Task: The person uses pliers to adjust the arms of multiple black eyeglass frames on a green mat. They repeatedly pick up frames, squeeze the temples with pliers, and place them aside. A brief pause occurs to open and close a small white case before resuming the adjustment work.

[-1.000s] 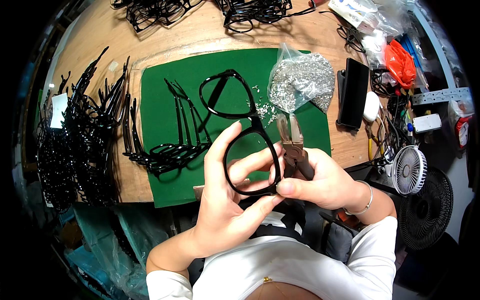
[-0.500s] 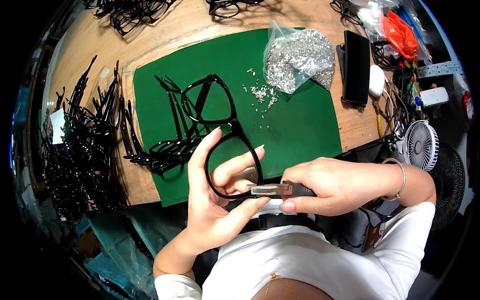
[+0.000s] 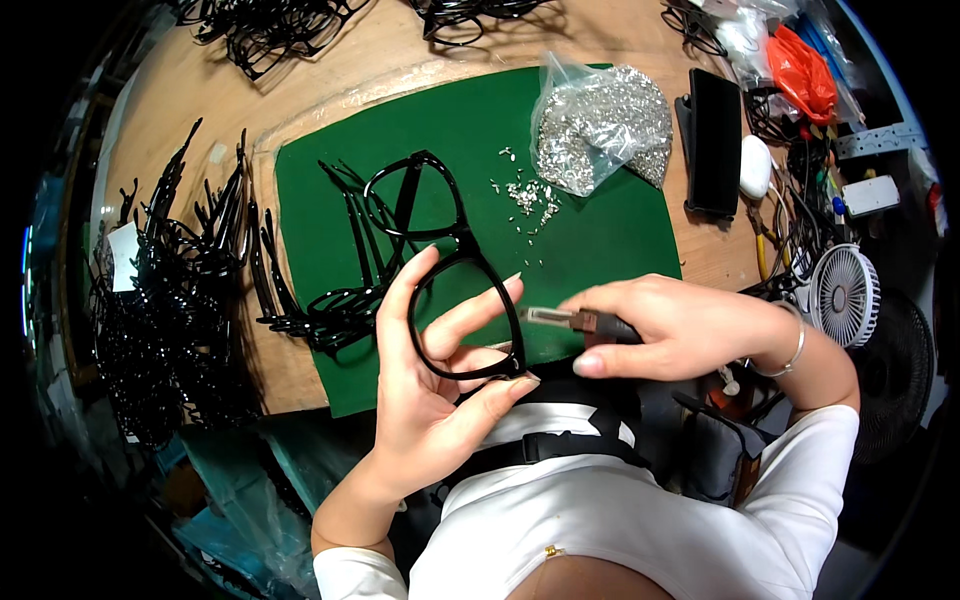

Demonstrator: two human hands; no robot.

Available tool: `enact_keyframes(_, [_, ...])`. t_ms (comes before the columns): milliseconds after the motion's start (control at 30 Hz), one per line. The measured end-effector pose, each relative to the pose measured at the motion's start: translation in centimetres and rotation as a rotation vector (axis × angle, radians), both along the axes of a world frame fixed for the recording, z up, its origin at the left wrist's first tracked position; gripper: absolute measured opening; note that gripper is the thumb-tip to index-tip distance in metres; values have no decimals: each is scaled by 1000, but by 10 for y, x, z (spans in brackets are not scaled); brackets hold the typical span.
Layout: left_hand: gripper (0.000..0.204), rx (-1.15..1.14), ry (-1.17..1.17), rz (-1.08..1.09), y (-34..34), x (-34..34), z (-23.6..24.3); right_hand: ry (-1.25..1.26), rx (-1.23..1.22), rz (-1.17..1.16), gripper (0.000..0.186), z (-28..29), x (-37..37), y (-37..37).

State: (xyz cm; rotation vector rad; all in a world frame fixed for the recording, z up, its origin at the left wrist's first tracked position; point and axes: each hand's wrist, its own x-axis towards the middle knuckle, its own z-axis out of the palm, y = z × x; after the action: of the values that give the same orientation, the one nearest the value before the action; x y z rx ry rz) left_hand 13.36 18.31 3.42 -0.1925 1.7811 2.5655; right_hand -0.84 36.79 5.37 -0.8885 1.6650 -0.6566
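Note:
My left hand (image 3: 425, 405) holds a black eyeglass frame (image 3: 466, 246) by its lower rim, thumb near the end piece and the other fingers behind and through the lens opening. No lenses are visible in it. In my right hand (image 3: 672, 322) is a pair of pliers (image 3: 592, 323) with dark handles and flat metal jaws. The jaw tips point left, just right of the rim and apart from it. Several folded black frames (image 3: 345, 308) lie left on the green mat (image 3: 610, 250). Tiny silvery metal pieces (image 3: 530, 197) are scattered near its middle.
A clear bag of silvery pieces (image 3: 580, 150) rests at the mat's far right. Beyond it lie a black phone (image 3: 714, 140) and a white oval case (image 3: 755, 163). A large heap of black frames (image 3: 180, 340) covers the left side. Small fan (image 3: 845, 295) at right.
The pliers have come away from the frame's lower corner, moving up and slightly right with my right hand. My left hand still holds the frame, which has tilted slightly.

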Motion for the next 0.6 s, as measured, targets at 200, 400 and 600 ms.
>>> enact_keyframes(200, [97,-16,5,84,2,4,6,822,-76,39,64,-67,33,-10])
enact_keyframes(400, [90,481,143,409,-2,49,20,816,-145,-3,55,-71,31,-10])
enact_keyframes(600, [111,207,267,263,2,43,3,717,-176,-234,18,-72,9,-28])
